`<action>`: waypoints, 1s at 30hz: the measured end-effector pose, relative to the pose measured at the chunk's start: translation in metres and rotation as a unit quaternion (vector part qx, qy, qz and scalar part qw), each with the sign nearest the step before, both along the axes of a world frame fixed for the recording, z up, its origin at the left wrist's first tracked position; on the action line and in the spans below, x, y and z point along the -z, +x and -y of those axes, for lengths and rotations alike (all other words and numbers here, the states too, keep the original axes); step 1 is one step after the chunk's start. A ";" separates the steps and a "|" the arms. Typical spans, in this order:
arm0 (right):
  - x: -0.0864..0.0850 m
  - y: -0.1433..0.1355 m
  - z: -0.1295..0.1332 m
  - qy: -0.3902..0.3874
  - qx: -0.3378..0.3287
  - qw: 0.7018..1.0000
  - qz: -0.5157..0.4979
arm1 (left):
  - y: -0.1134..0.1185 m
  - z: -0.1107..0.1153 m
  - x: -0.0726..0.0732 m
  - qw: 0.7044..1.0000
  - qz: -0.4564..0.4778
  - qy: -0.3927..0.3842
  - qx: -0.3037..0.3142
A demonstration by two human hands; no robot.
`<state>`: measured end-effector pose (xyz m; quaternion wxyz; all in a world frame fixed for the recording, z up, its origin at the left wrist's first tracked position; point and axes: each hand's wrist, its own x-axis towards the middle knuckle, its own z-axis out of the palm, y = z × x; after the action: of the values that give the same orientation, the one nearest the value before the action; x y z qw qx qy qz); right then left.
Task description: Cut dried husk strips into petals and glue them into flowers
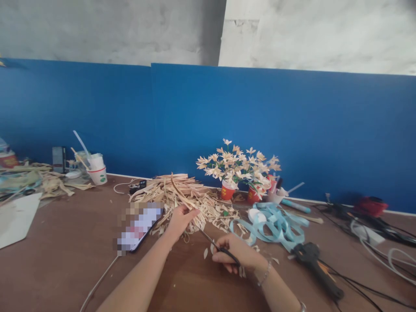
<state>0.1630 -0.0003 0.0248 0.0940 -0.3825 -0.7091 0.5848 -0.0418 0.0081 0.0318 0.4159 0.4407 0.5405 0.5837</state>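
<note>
My left hand (180,222) is closed in a pinch on a long, pale dried strip (178,189), which rises up and leftward from my fingers. My right hand (238,253) grips scissors (224,250) by their black handles. Their blades point up and left, with the tips close below my left fingertips. Whether the blades touch the strip is hard to make out. Behind my left hand spreads a heap of similar pale strips (159,190). Small pale cut bits (206,253) lie on the brown table (182,281) beside the scissors.
Red paper cups (228,190) hold pale flowers (234,162) at the back. Light blue ribbon (276,223) lies tangled on the right, near a black glue gun (316,268) and cables. A phone (141,229) with a white cord rests left. A blue partition (292,117) stands behind.
</note>
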 end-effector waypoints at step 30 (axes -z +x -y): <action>0.003 -0.002 -0.004 0.030 0.024 0.999 0.029 | 0.011 0.002 0.003 0.998 0.037 -0.021 -0.051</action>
<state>0.1608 0.0034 0.0220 0.0988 -0.4134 -0.7193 0.5495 -0.0312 0.0065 0.0286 0.4145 0.3820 0.5590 0.6081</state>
